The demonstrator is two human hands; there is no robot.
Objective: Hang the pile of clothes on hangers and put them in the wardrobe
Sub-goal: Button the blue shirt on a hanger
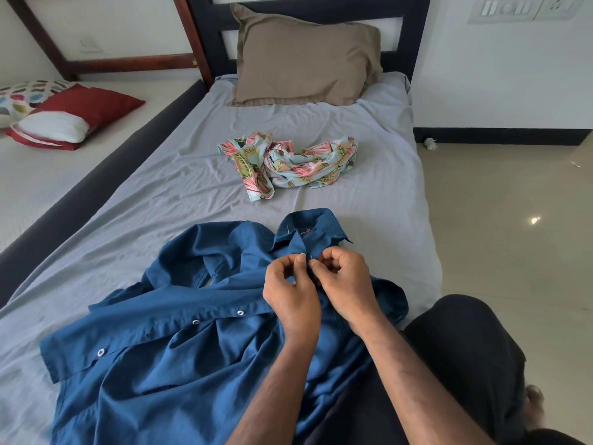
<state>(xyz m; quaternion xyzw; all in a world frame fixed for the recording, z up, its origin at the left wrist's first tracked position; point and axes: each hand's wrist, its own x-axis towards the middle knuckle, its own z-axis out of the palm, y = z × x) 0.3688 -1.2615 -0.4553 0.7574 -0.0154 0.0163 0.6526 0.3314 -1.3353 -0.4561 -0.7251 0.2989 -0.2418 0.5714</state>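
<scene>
A blue button-up shirt (pixel 179 342) lies spread on the grey bedsheet (pixel 154 194), collar pointing away from me. My left hand (pixel 290 293) and my right hand (pixel 345 284) meet just below the collar, each pinching the shirt's front edge at the top button. Further up the bed a crumpled floral-print garment (pixel 288 162) lies by itself. No hanger or wardrobe is in view.
A brown pillow (pixel 305 59) leans on the dark headboard. A second bed on the left holds a red cushion (pixel 93 107) and a patterned one (pixel 22 97). Tiled floor (pixel 513 203) runs along the right. My dark-clothed knee (pixel 462 348) is at the bed's near right corner.
</scene>
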